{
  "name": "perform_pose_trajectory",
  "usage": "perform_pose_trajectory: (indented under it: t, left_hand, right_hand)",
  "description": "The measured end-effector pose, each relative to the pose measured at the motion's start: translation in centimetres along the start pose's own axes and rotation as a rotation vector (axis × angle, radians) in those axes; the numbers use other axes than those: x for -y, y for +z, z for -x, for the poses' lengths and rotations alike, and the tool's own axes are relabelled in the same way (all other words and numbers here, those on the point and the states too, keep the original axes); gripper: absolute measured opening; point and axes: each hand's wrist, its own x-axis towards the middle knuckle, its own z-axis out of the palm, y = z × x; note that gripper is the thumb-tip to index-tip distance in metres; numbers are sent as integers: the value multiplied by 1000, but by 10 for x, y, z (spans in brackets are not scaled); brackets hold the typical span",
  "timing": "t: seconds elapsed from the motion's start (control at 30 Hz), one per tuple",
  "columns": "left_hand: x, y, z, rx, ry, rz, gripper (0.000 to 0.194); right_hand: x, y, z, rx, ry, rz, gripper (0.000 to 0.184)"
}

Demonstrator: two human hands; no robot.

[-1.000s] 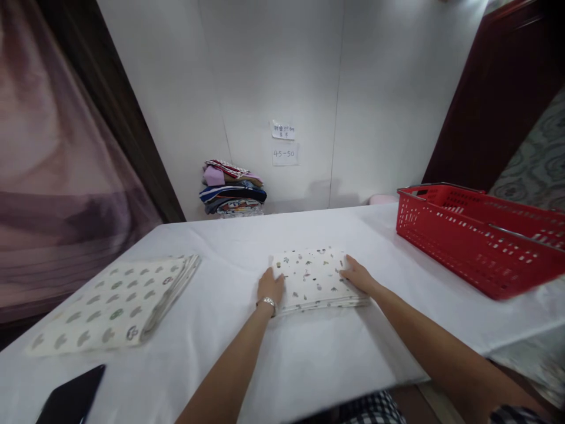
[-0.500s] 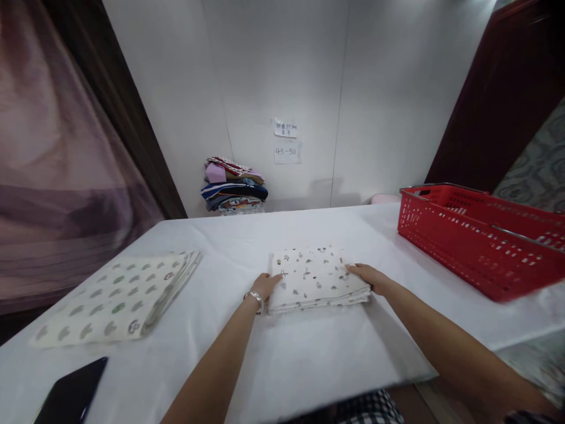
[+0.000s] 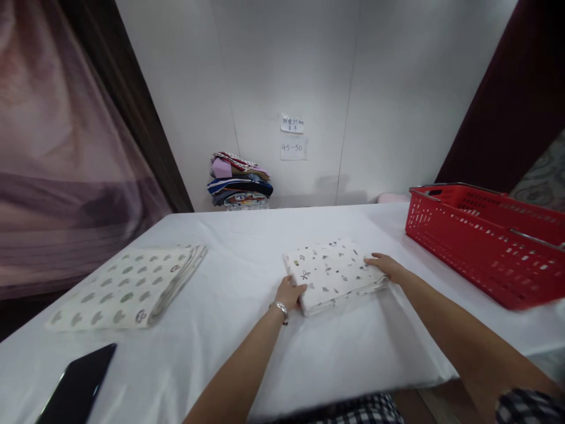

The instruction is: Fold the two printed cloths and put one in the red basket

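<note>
A folded white cloth (image 3: pixel 338 272) with small grey-green printed motifs is between my two hands, tilted with its right side farther from me. My left hand (image 3: pixel 289 294), with a silver bracelet at the wrist, grips its near left edge, thumb on top and fingers underneath. My right hand (image 3: pixel 385 266) pinches the right edge the same way, its lower fingers hidden by the cloth. Farther left, a second folded cloth (image 3: pixel 132 282), cream with grey and green mushroom-like prints, lies on the white-covered table (image 3: pixel 238 247).
A red plastic basket (image 3: pixel 468 250) with metal handles stands at the right. A black phone (image 3: pixel 79 386) lies at the front left. Behind the table a stack of folded fabrics (image 3: pixel 241 181) rests against the wall, left of two paper signs (image 3: pixel 293 147).
The white cloth has moved right and turned, its right side swinging away from me. Both hands have moved with it, still gripping its edges. The view has shifted slightly.
</note>
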Motion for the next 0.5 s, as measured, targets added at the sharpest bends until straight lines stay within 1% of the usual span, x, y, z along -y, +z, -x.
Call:
perform_pose_trajectory:
  t: [0.07,0.13,0.2,0.27,0.37,0.5]
  left_hand:
    - [4,1,-2,12,2,-3,78]
    - [8,0,-4,13,29,-34,77]
    - [12,-1,-5,3,66,-84,76]
    - [13,0,-4,-8,71,-115,77]
    - [10,1,-3,-30,31,-102,77]
    - [-1,-1,-6,-82,12,-66,75]
  right_hand:
    - [-5,-4,-2,50,22,-36,77]
    - [-9,-6,-3,87,28,-71,67]
    - [-11,-6,-3,114,22,-85,57]
    - [-12,-7,-2,124,18,-86,51]
    - [-11,-6,-1,126,19,-101,47]
    - [-11,-5,1,151,-4,-98,40]
